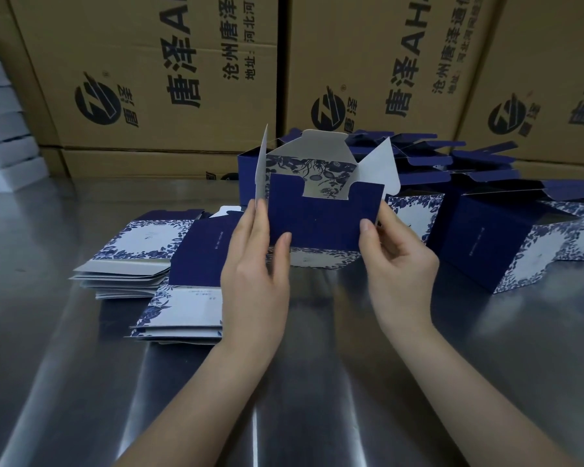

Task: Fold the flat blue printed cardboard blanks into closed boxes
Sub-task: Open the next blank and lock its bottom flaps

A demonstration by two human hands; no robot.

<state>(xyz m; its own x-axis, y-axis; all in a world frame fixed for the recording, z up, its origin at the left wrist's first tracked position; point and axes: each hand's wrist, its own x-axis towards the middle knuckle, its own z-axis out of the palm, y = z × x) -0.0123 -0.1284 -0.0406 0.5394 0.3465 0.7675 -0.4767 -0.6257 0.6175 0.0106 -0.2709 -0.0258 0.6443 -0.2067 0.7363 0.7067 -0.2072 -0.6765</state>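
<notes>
I hold a half-formed blue printed box (321, 217) upright over the steel table, its end facing me. Its notched navy flap is folded toward me, and white side flaps stick out left and right. My left hand (260, 264) grips the box's left edge, thumb on the navy flap. My right hand (395, 257) pinches the right edge, thumb on the flap's corner. Two stacks of flat blanks (155, 261) lie to the left. Several erected boxes (499, 241) with open tops stand at the right and behind.
The shiny steel table (284, 382) stretches toward me. Large brown shipping cartons (169, 72) with black print form a wall at the back. A pile of white boxes (4, 123) rises at the far left.
</notes>
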